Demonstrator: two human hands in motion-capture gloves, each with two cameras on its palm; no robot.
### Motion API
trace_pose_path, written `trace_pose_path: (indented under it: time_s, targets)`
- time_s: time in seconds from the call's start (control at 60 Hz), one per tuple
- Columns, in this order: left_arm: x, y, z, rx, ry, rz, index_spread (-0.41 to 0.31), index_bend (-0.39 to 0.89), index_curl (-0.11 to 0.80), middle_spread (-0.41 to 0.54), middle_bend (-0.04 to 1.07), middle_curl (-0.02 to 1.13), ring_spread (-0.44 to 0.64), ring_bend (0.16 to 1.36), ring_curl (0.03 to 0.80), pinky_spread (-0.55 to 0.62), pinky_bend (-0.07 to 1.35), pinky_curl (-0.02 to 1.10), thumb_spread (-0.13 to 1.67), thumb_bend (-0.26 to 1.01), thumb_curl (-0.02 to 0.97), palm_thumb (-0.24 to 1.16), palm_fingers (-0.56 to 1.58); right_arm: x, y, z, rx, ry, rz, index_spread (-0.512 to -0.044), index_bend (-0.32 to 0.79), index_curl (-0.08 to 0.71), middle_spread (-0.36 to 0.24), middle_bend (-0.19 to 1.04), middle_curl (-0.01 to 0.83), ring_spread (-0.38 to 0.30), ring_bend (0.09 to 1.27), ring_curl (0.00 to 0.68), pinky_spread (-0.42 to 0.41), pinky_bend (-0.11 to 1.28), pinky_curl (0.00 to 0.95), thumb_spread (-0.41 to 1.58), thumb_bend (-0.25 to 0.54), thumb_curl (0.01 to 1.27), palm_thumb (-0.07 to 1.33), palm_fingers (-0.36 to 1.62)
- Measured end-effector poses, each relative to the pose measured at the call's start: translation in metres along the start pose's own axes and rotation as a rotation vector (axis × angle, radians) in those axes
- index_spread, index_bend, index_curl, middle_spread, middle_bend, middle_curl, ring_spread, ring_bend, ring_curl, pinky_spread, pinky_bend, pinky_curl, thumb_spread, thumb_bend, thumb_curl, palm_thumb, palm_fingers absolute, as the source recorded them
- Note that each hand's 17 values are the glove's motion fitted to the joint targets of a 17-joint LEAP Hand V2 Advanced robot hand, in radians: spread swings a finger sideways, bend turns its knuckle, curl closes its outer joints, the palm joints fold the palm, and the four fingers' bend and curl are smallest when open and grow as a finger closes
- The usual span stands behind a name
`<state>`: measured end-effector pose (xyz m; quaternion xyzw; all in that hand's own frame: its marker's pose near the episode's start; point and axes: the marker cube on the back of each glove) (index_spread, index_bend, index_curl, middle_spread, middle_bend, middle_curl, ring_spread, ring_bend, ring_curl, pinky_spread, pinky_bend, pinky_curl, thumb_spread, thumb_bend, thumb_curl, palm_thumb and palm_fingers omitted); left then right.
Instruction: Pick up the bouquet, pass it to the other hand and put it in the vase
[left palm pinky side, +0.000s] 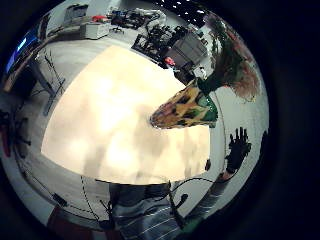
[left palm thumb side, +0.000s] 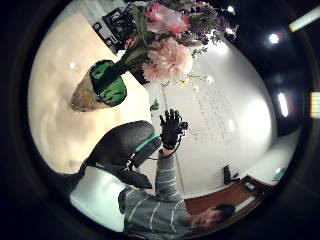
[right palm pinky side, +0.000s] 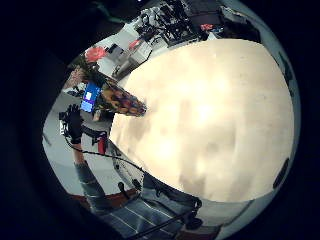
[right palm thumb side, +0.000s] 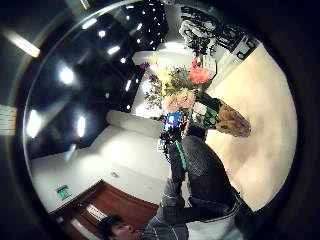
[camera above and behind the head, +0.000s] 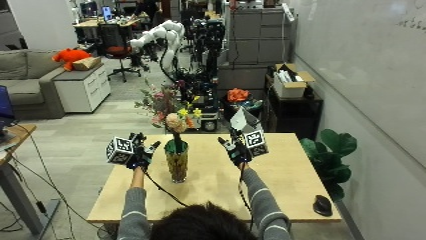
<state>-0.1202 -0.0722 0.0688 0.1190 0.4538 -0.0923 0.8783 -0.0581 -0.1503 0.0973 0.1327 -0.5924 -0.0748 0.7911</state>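
Note:
The bouquet of pink, yellow and purple flowers stands upright in a patterned vase with a green mouth, on the left half of the wooden table. My left hand is raised just left of the vase, fingers spread, touching nothing. My right hand is raised to the vase's right, also spread and empty. The left palm views show the vase, the flowers and the right hand beyond. The right palm views show the vase and the left hand.
A black mouse lies at the table's near right corner. A potted plant stands beside the table's right edge. Behind the table are dark shelves, a cardboard box and a white robot arm.

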Motion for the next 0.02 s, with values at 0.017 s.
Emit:
trace_pose_path:
  time_s: [0.017]
  targets:
    - [-0.0002,0.0003,-0.0003,0.001,0.001,0.001,0.181,0.07,0.049,0.389,0.2,0.3,0.45,0.59,0.271,0.44,0.36,0.31,0.79,-0.04,0.34,0.23,-0.12,0.0012,-0.0013,0.0007,-0.002,-0.002,-0.001,-0.407,0.14,0.255,-0.116,0.18,0.291,-0.039,0.42,0.298,0.255,0.54,0.351,1.09,-0.024,0.37,0.54,0.22]
